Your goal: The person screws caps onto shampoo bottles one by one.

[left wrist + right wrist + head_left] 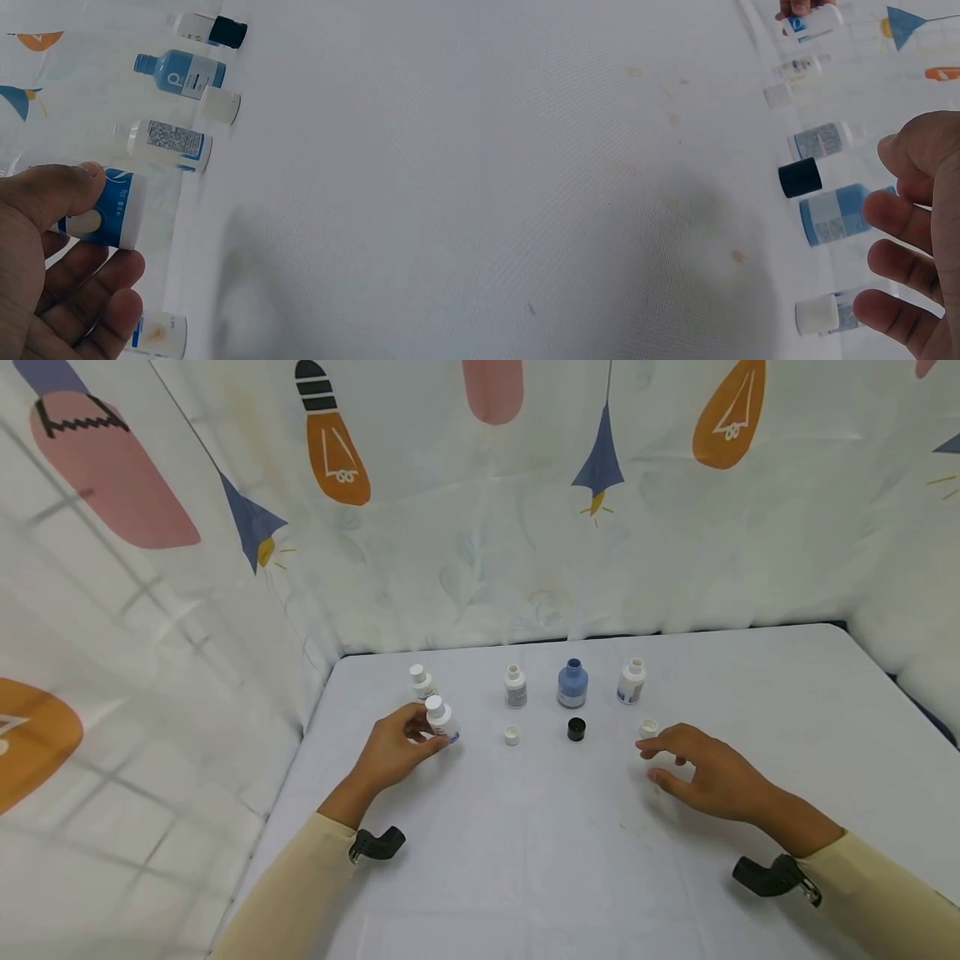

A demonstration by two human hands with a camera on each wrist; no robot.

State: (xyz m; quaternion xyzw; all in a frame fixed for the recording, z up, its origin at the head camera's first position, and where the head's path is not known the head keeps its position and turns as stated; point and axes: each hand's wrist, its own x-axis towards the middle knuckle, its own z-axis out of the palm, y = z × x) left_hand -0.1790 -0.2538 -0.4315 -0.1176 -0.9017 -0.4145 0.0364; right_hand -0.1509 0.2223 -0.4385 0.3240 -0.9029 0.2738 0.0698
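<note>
My left hand grips a small white bottle with its white cap on, thumb on one side and fingers on the other. In the left wrist view the blue label of this bottle shows beside the thumb. Just behind it stands another capped white bottle. Over on the right, my right hand hovers with loosely bent, parted fingers and nothing between them. Its fingertips are close to a white cap on the table, in front of an uncapped white bottle.
Along the back of the white table stand an uncapped blue bottle and an uncapped white bottle. A black cap and a white cap lie before them. A printed curtain hangs behind the table.
</note>
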